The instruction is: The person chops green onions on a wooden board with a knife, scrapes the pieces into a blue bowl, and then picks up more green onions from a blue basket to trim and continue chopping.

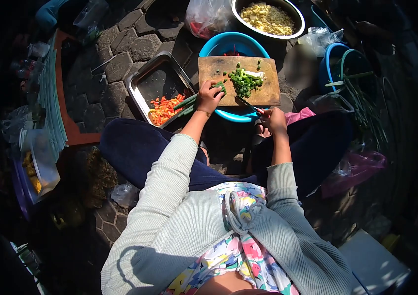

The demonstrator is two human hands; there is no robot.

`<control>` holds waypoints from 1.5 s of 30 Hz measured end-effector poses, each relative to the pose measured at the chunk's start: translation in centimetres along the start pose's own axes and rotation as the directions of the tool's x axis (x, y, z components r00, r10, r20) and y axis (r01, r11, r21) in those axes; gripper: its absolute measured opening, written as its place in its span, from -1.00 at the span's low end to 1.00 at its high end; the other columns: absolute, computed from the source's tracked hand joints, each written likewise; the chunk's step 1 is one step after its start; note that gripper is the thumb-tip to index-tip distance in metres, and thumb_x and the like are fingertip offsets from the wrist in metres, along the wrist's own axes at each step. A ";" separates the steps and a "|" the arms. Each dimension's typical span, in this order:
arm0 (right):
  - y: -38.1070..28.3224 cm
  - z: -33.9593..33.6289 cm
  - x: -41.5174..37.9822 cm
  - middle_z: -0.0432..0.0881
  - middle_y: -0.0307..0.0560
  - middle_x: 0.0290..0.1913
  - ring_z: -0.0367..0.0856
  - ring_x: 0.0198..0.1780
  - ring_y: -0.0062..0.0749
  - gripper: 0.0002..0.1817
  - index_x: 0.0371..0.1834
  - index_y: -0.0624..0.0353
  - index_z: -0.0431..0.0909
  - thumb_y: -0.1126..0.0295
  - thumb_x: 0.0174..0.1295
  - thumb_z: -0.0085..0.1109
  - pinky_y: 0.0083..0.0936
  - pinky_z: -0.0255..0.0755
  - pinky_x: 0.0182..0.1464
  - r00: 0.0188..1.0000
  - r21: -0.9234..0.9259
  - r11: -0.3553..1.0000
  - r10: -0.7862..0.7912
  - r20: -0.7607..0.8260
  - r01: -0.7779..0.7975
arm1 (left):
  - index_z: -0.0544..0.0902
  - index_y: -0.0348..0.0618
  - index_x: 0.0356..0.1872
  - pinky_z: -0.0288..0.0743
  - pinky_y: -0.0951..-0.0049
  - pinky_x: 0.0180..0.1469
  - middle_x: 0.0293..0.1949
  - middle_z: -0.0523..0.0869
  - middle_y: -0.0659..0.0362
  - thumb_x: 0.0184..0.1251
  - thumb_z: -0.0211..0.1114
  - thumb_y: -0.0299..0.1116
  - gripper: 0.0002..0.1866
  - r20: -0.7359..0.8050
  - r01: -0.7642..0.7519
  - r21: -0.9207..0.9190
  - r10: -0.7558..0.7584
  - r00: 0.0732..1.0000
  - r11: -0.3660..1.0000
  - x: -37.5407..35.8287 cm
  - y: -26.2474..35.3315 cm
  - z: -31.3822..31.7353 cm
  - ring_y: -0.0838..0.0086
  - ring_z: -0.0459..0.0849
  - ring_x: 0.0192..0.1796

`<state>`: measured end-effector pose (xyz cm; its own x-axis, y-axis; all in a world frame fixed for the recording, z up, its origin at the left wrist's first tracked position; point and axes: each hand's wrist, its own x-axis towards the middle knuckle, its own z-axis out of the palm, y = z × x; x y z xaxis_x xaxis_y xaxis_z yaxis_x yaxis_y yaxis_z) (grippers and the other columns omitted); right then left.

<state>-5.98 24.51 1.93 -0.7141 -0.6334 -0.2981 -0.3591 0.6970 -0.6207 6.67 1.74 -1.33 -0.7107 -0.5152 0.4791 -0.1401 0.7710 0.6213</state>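
My left hand [209,98] is closed around a bunch of green onions [187,104] at the left side of a wooden cutting board [214,69]. The long stalks trail left over the metal tray. In my right hand [273,119] is a knife [248,104], its blade lying over the board's lower right part. A heap of chopped green onion [243,83] with some white pieces lies on the board between and beyond my hands. The board rests across a blue basin [213,47] with something red inside, mostly hidden.
Left of the board, a metal tray [142,81] holds sliced red-orange peppers [164,109]. A bowl of yellowish cubes [268,19] stands behind, beside a plastic bag [208,17]. At right, more long green onions [366,108] lie near a blue tub [324,73] and a pink bag [356,172].
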 end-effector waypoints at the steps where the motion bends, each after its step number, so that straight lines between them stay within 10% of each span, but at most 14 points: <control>1: -0.1 -0.2 0.2 0.64 0.04 -0.31 0.64 -0.27 -0.21 -0.73 -0.23 0.00 0.67 0.46 -0.06 0.26 -0.38 0.44 -0.22 0.999 -0.017 1.000 0.024 -0.025 -0.025 | 0.69 -0.22 -0.45 0.48 0.40 -0.13 -0.27 0.61 0.12 -0.17 0.43 -0.42 -0.81 -0.001 -0.003 0.002 0.003 1.000 1.000 0.0 -0.1 0.0 0.27 0.59 -0.18; 14: -3.5 -3.0 -0.6 0.62 0.06 -0.34 0.61 -0.32 -0.12 -0.74 -0.22 -0.02 0.66 0.45 -0.05 0.28 -0.33 0.42 -0.24 0.958 -0.132 0.987 0.053 -0.282 -0.093 | 0.70 -0.18 -0.40 0.45 0.35 -0.12 -0.31 0.55 0.15 -0.31 0.51 -0.30 -0.66 0.104 -0.015 -0.036 0.019 0.994 0.999 0.1 -0.3 -0.6 0.29 0.54 -0.19; 20: -12.3 -16.1 -7.3 0.59 -0.24 -0.40 0.51 -0.38 -0.74 -0.68 -0.08 0.24 0.58 0.39 0.09 0.28 -0.74 0.33 -0.41 0.813 0.455 0.779 -0.119 -0.569 0.432 | 0.69 -0.19 -0.37 0.44 0.35 -0.09 -0.29 0.53 0.13 -0.33 0.52 -0.26 -0.61 0.182 -0.034 -0.031 0.039 0.983 0.999 0.3 0.0 -1.2 0.31 0.53 -0.17; 23: -15.3 -21.8 -11.3 0.62 -0.15 -0.44 0.46 -0.53 -0.76 -0.67 -0.05 0.30 0.54 0.42 0.13 0.24 -0.82 0.19 -0.58 0.577 0.377 0.686 -0.076 -0.814 0.622 | 0.69 -0.16 -0.32 0.44 0.36 -0.07 -0.27 0.54 0.13 -0.25 0.48 -0.31 -0.65 0.246 -0.053 0.058 0.037 0.969 0.997 0.2 0.2 -1.6 0.30 0.54 -0.15; 26: -14.5 -24.4 -12.9 0.64 -0.11 -0.40 0.45 -0.59 -0.75 -0.66 -0.05 0.34 0.52 0.40 0.13 0.24 -0.79 0.17 -0.65 0.553 0.369 0.727 -0.018 -0.833 0.579 | 0.68 -0.12 -0.28 0.43 0.37 -0.05 -0.27 0.54 0.15 -0.18 0.45 -0.35 -0.67 0.275 -0.070 0.118 0.035 0.961 0.991 0.1 0.0 -0.9 0.31 0.54 -0.14; 31: -7.1 -17.7 -7.7 0.58 -0.25 -0.43 0.46 -0.49 -0.72 -0.74 -0.04 0.27 0.52 0.45 0.21 0.13 -0.79 0.29 -0.49 0.849 0.696 0.567 -0.011 -0.528 0.440 | 0.66 -0.13 -0.30 0.43 0.37 -0.08 -0.30 0.52 0.15 -0.12 0.41 -0.39 -0.73 0.224 -0.093 0.130 0.063 0.972 0.987 0.7 0.4 -0.2 0.28 0.52 -0.15; 34: -4.4 -9.5 -5.2 0.61 -0.17 -0.37 0.53 -0.41 -0.61 -0.79 -0.13 0.33 0.47 0.45 0.22 0.10 -0.65 0.39 -0.35 0.969 0.656 0.730 -0.036 -0.246 0.194 | 0.59 -0.24 -0.34 0.42 0.34 -0.14 -0.36 0.55 0.06 -0.13 0.40 -0.32 -0.69 0.171 -0.042 -0.278 0.092 0.981 0.960 1.4 1.4 0.2 0.19 0.55 -0.22; 38: -1.3 -1.8 -3.2 0.57 0.18 -0.41 0.54 -0.32 0.14 -0.85 -0.26 0.18 0.32 0.37 0.20 0.02 -0.13 0.37 -0.34 0.997 0.251 0.965 -0.074 -0.017 0.076 | 0.61 -0.29 -0.29 0.46 0.35 -0.06 -0.24 0.65 0.01 -0.15 0.44 -0.39 -0.66 0.199 -0.033 -0.077 0.048 0.979 0.996 1.4 0.6 0.3 0.21 0.61 -0.13; 45: -0.1 1.9 -1.9 0.54 0.24 -0.40 0.51 -0.27 0.22 -0.79 -0.25 0.17 0.24 0.35 0.20 0.03 -0.04 0.32 -0.31 0.985 0.034 0.991 -0.130 0.112 0.127 | 0.67 -0.21 -0.35 0.50 0.38 -0.07 -0.26 0.68 0.10 -0.09 0.41 -0.37 -0.76 0.115 -0.149 0.042 0.143 0.983 0.988 0.6 0.9 0.1 0.28 0.64 -0.13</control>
<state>-3.44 24.96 1.17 -0.5893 -0.7525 -0.2940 -0.4266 0.5989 -0.6778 6.05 2.22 -0.58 -0.7978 -0.3532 0.4886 -0.0618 0.8541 0.5165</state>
